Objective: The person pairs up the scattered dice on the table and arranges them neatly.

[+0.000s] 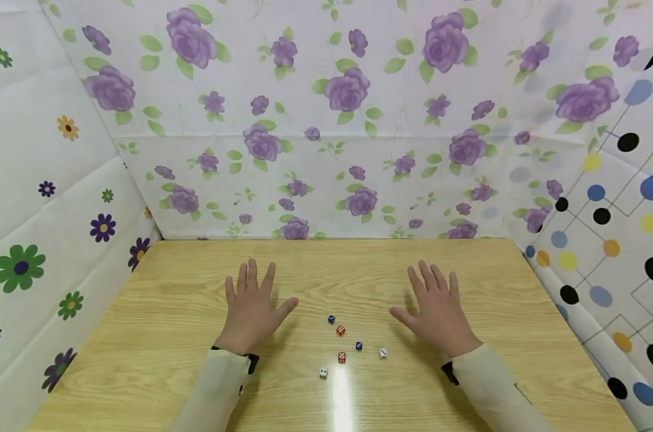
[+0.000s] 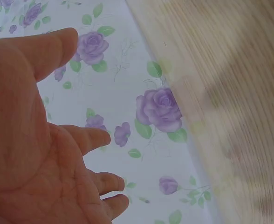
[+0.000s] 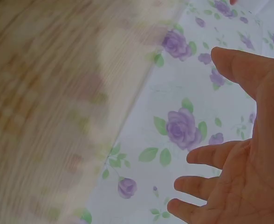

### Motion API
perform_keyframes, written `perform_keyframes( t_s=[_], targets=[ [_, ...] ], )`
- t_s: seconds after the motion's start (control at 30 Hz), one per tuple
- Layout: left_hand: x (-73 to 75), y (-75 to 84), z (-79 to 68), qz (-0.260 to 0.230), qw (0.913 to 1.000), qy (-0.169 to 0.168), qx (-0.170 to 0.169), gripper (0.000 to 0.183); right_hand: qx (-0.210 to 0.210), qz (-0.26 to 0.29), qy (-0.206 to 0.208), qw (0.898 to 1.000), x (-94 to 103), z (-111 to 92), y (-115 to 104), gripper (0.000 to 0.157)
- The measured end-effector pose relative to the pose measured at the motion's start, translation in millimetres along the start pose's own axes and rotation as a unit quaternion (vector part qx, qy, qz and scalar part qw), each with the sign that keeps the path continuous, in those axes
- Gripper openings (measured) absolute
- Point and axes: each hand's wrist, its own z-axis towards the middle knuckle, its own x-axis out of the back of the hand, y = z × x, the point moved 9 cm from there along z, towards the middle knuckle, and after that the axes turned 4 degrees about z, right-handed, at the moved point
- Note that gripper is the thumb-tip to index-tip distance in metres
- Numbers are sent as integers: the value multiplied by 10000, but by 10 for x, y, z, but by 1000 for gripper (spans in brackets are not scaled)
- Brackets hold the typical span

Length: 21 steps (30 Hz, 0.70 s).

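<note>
Several small dice lie loosely grouped on the wooden table between the hands in the head view. A blue die (image 1: 331, 319) is farthest back, with a red die (image 1: 340, 330) close by it. Nearer sit another blue die (image 1: 359, 346), a second red die (image 1: 342, 357), a white die (image 1: 382, 353) and a second white die (image 1: 323, 373). To their left is my left hand (image 1: 250, 316), palm down with fingers spread, holding nothing. On the right, my right hand (image 1: 438, 311) is also spread and holds nothing; the white die at right is nearest to it. The wrist views show both bare palms.
The wooden table (image 1: 159, 318) meets a wall cloth with purple roses (image 1: 348, 90) at its back edge. A flowered cloth (image 1: 29, 210) stands along the left side, a dotted cloth (image 1: 628, 240) along the right. Light reflects off the table's front middle.
</note>
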Motion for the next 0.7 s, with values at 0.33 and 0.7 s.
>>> perform_keyframes(
  t_s=[0.33,0.7],
  targets=[
    [25,27,-11,-40,9999,-104,4,93,-124,108,-174,9997,77,28,-132,81],
    [102,155,-34,-238,9993,114,-278,78,29,161,-544,9984,56,11,-353,62]
  ],
)
